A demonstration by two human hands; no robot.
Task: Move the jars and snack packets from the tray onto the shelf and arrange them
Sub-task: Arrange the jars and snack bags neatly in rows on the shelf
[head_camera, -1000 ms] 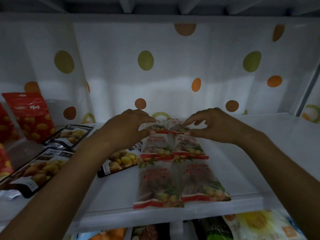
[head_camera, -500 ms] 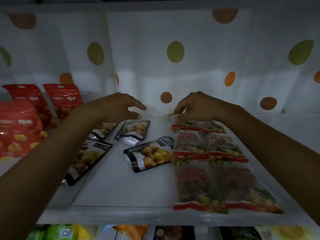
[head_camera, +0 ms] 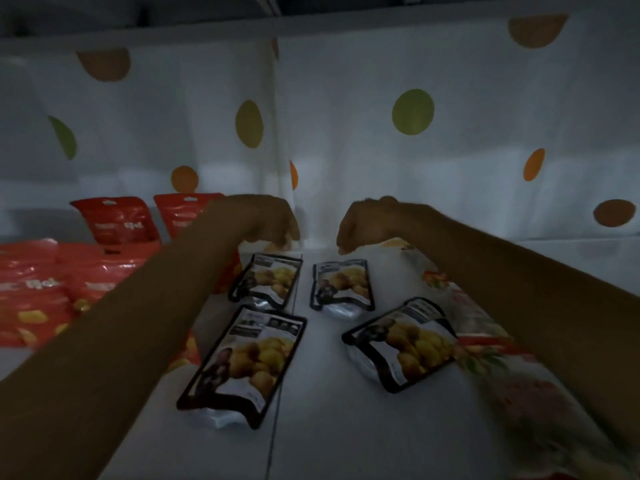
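My left hand [head_camera: 272, 220] and my right hand [head_camera: 363, 221] hover side by side near the back of the white shelf [head_camera: 329, 431], fingers hanging loosely curled, with nothing plainly held. Below them lie several black-edged snack packets showing yellow pieces: two at the back [head_camera: 265, 280] [head_camera: 341, 284] and two nearer me [head_camera: 247, 362] [head_camera: 405, 344]. Clear packets with red stripes [head_camera: 485, 344] lie under my right forearm. The view is dim and blurred.
Red packets stand at the back left [head_camera: 117, 220] and more lie flat at the left edge [head_camera: 41, 296]. A white curtain with coloured dots [head_camera: 412, 112] closes the back of the shelf. No tray or jars are in view.
Both hands have left the top of the clear red-striped packets and shifted left, now over the black-edged packets. My view has turned left, bringing more red packets in.
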